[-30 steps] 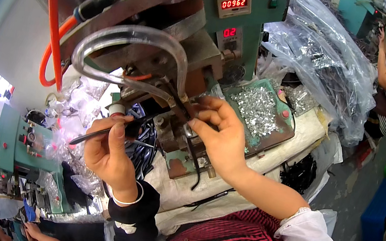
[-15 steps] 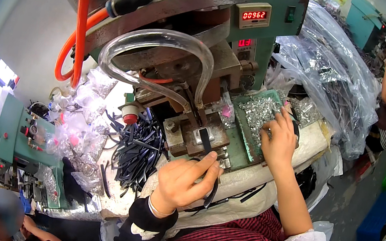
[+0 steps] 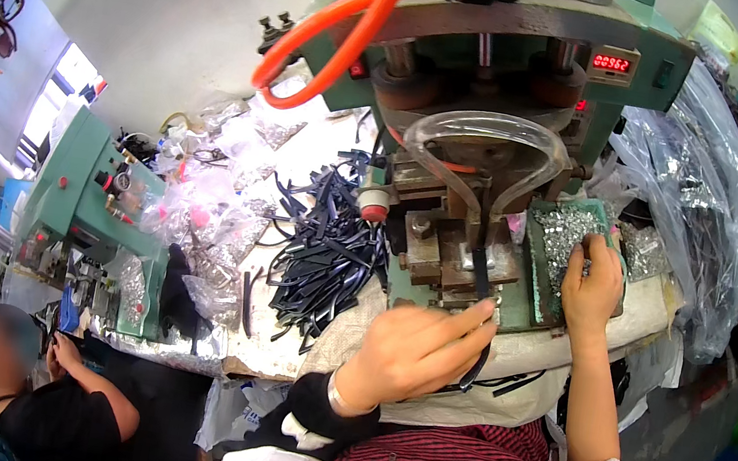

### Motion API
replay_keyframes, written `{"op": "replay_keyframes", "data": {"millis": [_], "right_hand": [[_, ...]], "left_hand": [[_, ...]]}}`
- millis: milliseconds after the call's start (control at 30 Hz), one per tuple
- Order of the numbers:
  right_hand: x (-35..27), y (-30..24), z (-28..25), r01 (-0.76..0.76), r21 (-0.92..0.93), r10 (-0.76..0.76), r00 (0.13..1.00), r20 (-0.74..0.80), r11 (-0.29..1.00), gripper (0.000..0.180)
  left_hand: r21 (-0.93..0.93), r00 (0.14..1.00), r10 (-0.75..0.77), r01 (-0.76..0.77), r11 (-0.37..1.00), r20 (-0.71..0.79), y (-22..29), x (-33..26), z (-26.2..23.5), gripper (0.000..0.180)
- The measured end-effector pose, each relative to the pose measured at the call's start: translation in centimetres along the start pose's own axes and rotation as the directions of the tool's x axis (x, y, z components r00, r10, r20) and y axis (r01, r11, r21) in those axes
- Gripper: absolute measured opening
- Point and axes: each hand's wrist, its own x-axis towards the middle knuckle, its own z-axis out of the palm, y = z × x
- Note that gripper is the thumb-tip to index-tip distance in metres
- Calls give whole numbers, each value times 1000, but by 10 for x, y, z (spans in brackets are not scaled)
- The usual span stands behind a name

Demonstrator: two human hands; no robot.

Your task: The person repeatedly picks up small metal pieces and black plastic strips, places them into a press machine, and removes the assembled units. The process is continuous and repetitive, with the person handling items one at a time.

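Note:
My left hand (image 3: 417, 352) is closed at the fingertips on a black strap (image 3: 481, 275). The strap's far end lies on the metal die block of a green press (image 3: 503, 269); its near end hangs curved below my fingers. To the right, my right hand (image 3: 593, 290) is at a green tray (image 3: 536, 274) of small shiny metal pieces (image 3: 561, 237). Its thumb and fingers are bent down among the pieces; whether one is between them is hidden. A clear bent tube (image 3: 491, 132) arches above the die.
A heap of black straps (image 3: 326, 258) lies left of the press, beside a red button (image 3: 374, 212). Plastic bags (image 3: 210, 196) cover the table further left. Large clear sheeting (image 3: 703, 197) is at the right. A co-worker (image 3: 64, 385) sits at lower left, another at the far right.
The view has swung left, so the press appears further right. My right hand's fingers have curled down into the tray of metal pieces. My left hand stays at the strap.

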Motion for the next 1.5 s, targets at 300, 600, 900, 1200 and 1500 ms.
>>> {"op": "replay_keyframes", "data": {"millis": [300,600,900,1200,1500], "right_hand": [[-1,0,-4,29,75,-27,999,-26,997,11],[0,-3,-7,89,41,-86,994,-73,995,11],[-2,-32,-31,99,94,-93,993,-72,991,15],[3,-104,5,-340,777,237,939,249,530,37],[1,-131,-1,-534,833,282,829,483,143,54]], "left_hand": [[71,637,-545,683,727,-545,-9,-31,-71,15],[478,676,-736,638,604,27,-119,-117,13,20],[-500,329,-939,799,334,-101,-113,-85,-28,25],[-446,282,-951,840,309,-128,-69,-90,-2,16],[-460,602,-670,491,740,-435,-21,45,-36,13]]}}
